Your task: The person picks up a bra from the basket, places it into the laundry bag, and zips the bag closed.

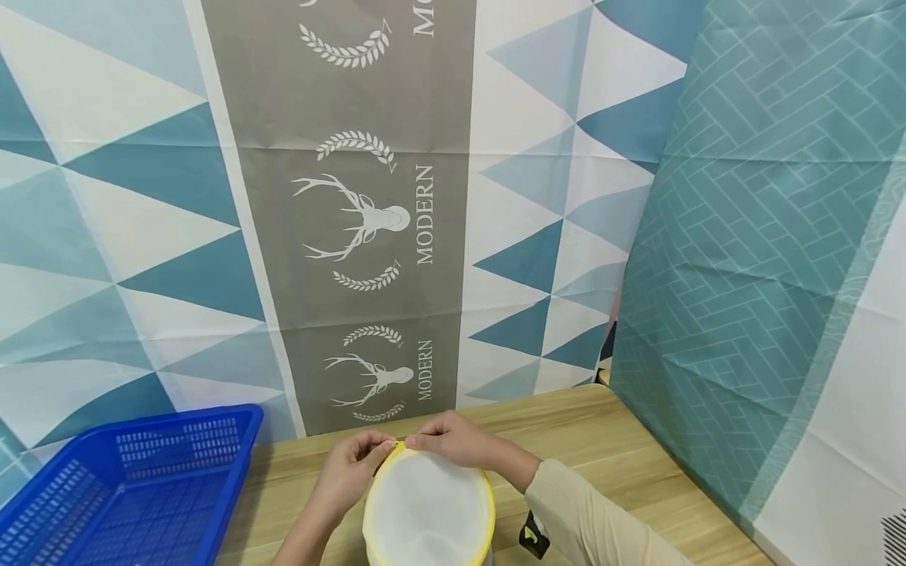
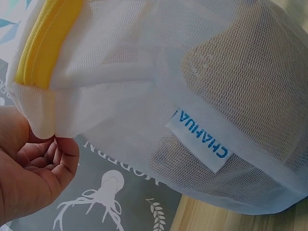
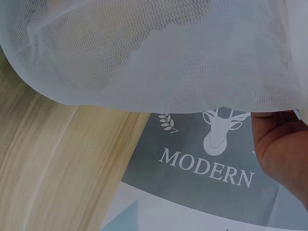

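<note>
A white mesh laundry bag (image 1: 430, 503) with a yellow zip edge (image 1: 490, 503) stands on the table in front of me, its round end towards me. At the rim's far side, my left hand (image 1: 345, 474) pinches the edge between thumb and fingers. Close beside it, my right hand (image 1: 463, 440) grips the same edge, thumb on the near side. The left wrist view shows white fabric by the end of the yellow strip (image 2: 50, 43) between the fingertips, and a CHAHUA label (image 2: 199, 142). Mesh hides part of the right fingers in the right wrist view.
A blue plastic basket (image 1: 241, 464) with perforated sides sits at the left of the wooden table (image 1: 566, 424). Near the right sleeve lies a small black item (image 1: 532, 536), partly covered. Patterned sheets (image 1: 368, 236) hang behind and along the right side.
</note>
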A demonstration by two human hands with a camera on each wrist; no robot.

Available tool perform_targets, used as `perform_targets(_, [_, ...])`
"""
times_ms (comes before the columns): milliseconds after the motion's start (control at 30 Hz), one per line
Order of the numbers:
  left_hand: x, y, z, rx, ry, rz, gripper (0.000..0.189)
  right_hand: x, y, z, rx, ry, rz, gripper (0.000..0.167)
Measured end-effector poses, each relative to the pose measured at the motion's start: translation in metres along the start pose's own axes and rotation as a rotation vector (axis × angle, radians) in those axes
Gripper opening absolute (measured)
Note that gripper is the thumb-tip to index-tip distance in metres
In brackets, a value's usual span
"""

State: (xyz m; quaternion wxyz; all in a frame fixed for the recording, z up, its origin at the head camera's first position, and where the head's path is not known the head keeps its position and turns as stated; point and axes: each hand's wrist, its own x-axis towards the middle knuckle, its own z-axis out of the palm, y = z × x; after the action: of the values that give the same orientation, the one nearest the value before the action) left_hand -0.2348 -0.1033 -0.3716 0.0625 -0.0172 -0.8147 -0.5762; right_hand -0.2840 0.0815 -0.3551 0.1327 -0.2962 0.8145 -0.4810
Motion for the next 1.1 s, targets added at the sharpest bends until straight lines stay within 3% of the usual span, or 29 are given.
perform_targets(467, [0.0002, 0.0013, 0.0002, 0.001, -0.001, -0.002, 0.016, -0.0028, -0.0005, -0.0023, 0.021, 0.026, 0.028, 0.028])
perform_targets(1100, [-0.0002, 0.0031, 0.0013, 0.015, -0.018, 0.001, 0.016, 0.0011, -0.0010, 0.0002, 0.027, -0.031, 0.012, 0.028])
